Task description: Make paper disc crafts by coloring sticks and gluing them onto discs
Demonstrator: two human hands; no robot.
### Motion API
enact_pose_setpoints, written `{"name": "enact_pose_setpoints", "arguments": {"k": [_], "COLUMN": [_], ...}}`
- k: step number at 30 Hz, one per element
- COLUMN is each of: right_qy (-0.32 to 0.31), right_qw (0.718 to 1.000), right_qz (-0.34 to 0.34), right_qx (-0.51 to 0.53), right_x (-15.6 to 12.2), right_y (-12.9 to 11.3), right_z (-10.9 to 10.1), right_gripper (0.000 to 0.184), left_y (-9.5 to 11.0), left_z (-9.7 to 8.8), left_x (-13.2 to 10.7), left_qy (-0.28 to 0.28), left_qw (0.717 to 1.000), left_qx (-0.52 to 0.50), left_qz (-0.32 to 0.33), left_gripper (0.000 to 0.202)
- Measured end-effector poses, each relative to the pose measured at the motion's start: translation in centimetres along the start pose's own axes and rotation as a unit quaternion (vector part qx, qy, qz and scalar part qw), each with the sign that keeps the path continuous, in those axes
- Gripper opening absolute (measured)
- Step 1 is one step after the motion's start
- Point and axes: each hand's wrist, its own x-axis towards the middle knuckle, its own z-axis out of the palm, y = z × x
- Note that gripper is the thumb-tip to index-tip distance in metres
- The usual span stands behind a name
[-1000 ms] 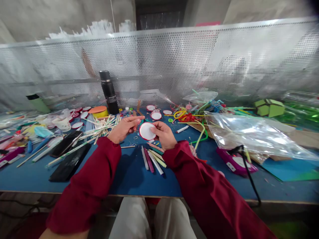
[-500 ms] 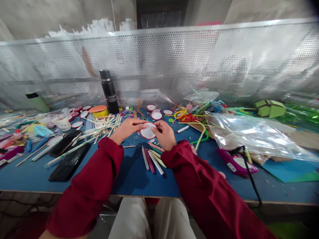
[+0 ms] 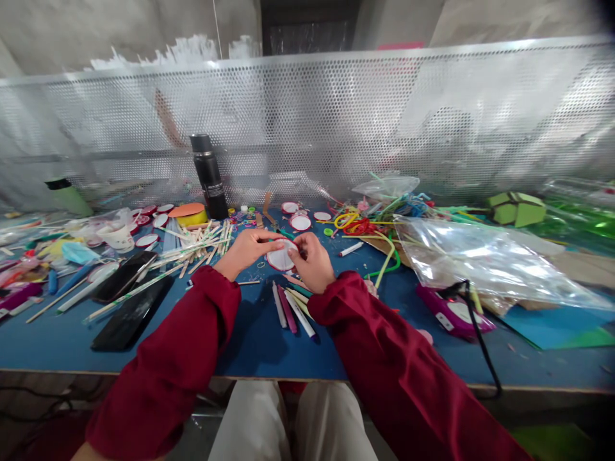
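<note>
Red-rimmed disc [image 3: 280,259] pinched by fingers of left hand [image 3: 246,251] and right hand [image 3: 314,264], markers [image 3: 291,310] just beside, wooden sticks [image 3: 202,246] leftward.

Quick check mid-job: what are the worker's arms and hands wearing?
Both arms are in long, loose dark red sleeves: left sleeve and right sleeve reach the wrists. The left hand and right hand are bare, no gloves; no watch or markings show.

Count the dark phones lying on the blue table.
2. One phone lies left of the left hand; the other phone lies nearer the table's front edge. Clutter may hide more.
</note>
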Motion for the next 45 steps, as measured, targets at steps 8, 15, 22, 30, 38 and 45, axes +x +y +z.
{"name": "enact_pose_setpoints", "arguments": {"k": [8, 15, 22, 30, 38, 45], "right_qy": [-0.073, -0.057, 0.032, 0.175, 0.204, 0.203], "right_qw": [0.993, 0.990, 0.990, 0.977, 0.974, 0.973], "right_qz": [0.028, 0.066, 0.055, 0.044, 0.052, 0.059], "right_qx": [0.089, 0.114, 0.124, 0.110, 0.087, 0.091], "right_x": [-0.7, -0.7, 0.0, 1.0, 1.2, 1.2], "right_y": [-1.1, -1.2, -1.2, -0.7, -0.7, -1.0], "right_z": [0.1, 0.4, 0.2, -1.0, -1.2, -1.2], "right_gripper": [0.046, 0.034, 0.037, 0.038, 0.033, 0.034], "left_y": [-0.2, 0.5, 0.9, 1.2, 2.6, 2.1], "left_z": [-0.2, 0.0, 1.9, 4.8, 4.2, 4.3], "left_x": [0.1, -0.1, -0.3, -1.4, -2.3, -2.1], "left_qy": [-0.024, -0.040, 0.006, 0.060, 0.013, -0.021], "left_qw": [1.000, 0.999, 0.999, 0.997, 0.992, 0.993], "left_qx": [0.017, 0.023, 0.021, 0.015, 0.080, 0.059], "left_qz": [-0.011, -0.002, 0.030, 0.036, 0.094, 0.101], "left_gripper": [0.037, 0.043, 0.038, 0.033, 0.011, 0.009]}}
